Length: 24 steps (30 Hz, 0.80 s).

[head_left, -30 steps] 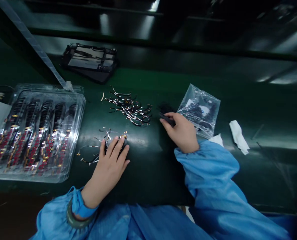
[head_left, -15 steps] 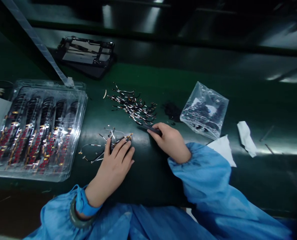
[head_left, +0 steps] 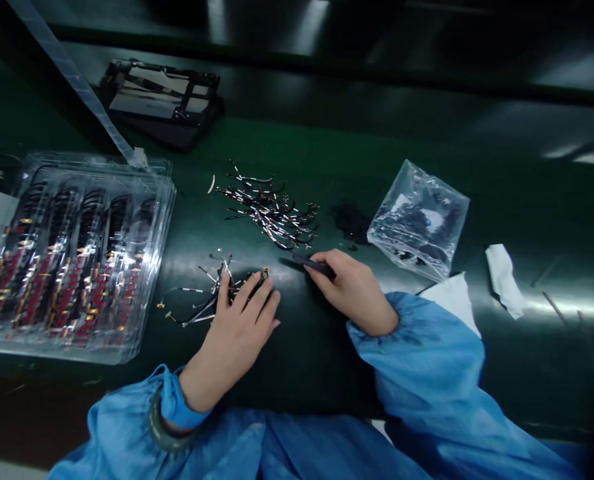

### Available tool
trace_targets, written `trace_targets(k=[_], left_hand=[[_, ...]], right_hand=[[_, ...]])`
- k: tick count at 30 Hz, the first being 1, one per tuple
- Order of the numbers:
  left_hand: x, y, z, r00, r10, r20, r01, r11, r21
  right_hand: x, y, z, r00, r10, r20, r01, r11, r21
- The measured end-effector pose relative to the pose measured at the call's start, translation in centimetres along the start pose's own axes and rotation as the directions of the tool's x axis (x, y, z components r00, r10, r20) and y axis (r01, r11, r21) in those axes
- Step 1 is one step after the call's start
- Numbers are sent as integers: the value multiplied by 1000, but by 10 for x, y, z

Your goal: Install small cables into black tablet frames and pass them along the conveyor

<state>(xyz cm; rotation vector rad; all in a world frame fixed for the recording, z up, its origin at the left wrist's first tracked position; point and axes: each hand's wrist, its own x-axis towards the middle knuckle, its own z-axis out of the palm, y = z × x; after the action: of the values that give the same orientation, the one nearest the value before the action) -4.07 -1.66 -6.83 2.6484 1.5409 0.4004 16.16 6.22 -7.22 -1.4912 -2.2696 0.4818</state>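
Note:
My left hand (head_left: 244, 320) lies flat with its fingers spread over a small heap of thin flex cables (head_left: 204, 303), some with gold connector ends. Part of that heap is hidden beneath the fingers. Black tweezers (head_left: 319, 266) are pinched in my right hand (head_left: 357, 290), their tips pointing left. Just beyond those tips is a larger pile of black and silver flex cables (head_left: 277, 213); the tips look apart from it, and I see nothing held in them.
At the left, stacked clear plastic trays (head_left: 149, 293) hold rows of cables. Dark frames (head_left: 164, 100) lie at the back. To the right are small black pieces (head_left: 351, 222), a clear plastic bag (head_left: 421, 217), white paper (head_left: 457, 300) and a folded white wipe (head_left: 504, 280).
My right hand and the tweezers have drawn slightly back and right from the larger pile. My left hand has shifted a little right over the small heap. The view has moved slightly.

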Motion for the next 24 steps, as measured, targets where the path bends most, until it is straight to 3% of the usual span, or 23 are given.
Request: trace_targets(k=[4,8,12,17,24], left_hand=[[-1,-1,0,1000,18,3,-18,1000,-14],[0,-1,-1,1000,11,2,-11,1000,-21],[-1,-1,-1,1000,26,9,-26,999,-35],[-2,-1,-1,998,70,-9,-70,995,-66],[-2,-1,-1,997,77,-16,-78,994,-77]], right_hand=[[3,2,-6,999,0,32,-2,998,65],[9,7,-14,990,-118,82,103,980,168],[12,11,-15,980,-124,154,108,988,108],[11,15,-18,988,-75,132,58,990,130],[9,15,-17,977,-125,171,110,989,96]])
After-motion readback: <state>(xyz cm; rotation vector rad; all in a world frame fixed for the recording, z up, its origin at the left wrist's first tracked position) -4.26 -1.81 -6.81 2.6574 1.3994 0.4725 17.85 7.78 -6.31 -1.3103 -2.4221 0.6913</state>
